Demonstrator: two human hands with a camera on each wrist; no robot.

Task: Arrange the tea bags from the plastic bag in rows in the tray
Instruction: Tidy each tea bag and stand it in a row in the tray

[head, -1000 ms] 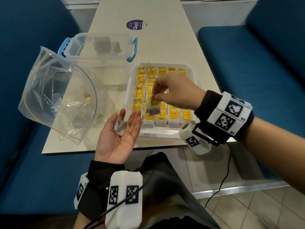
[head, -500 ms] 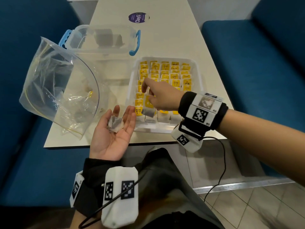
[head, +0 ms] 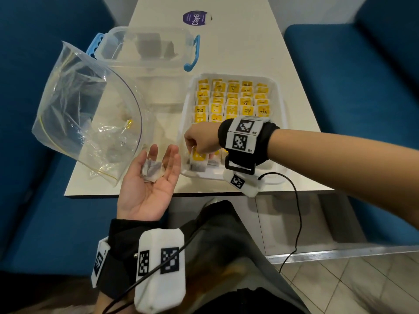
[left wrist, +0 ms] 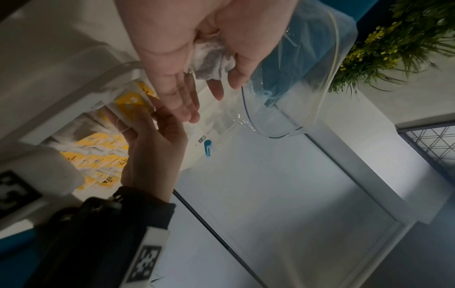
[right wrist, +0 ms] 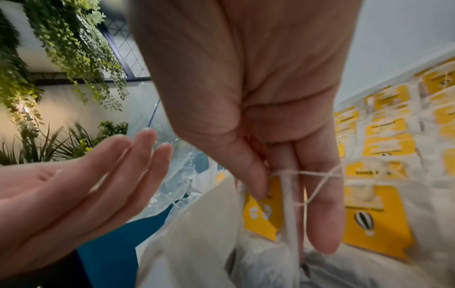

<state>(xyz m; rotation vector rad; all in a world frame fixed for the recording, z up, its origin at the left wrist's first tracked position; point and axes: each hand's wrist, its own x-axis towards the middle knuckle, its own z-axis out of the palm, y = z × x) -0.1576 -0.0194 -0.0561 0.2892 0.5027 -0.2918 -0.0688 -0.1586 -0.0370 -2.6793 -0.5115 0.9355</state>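
Head view: the right hand [head: 200,141] pinches a yellow-tagged tea bag [head: 197,160] at the near-left corner of the white plastic tray [head: 281,96], already nearly filled with rows, beside the almost emptied clear plastic bag [head: 86,114] on the pale desk [head: 238,48]. Left wrist view: the left hand [left wrist: 197,48], fingers open, cradles one crumpled white tea bag [left wrist: 209,62], seemingly among the last. Right wrist view: thumb and fingers [right wrist: 320,204] grip the bag's string.

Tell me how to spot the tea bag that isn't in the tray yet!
Find the white tray full of yellow-tagged tea bags on the pale table. Just left of its near corner, the left hand lies palm up. The crumpled tea bag resting on it shows no yellow tag, unlike the rest.
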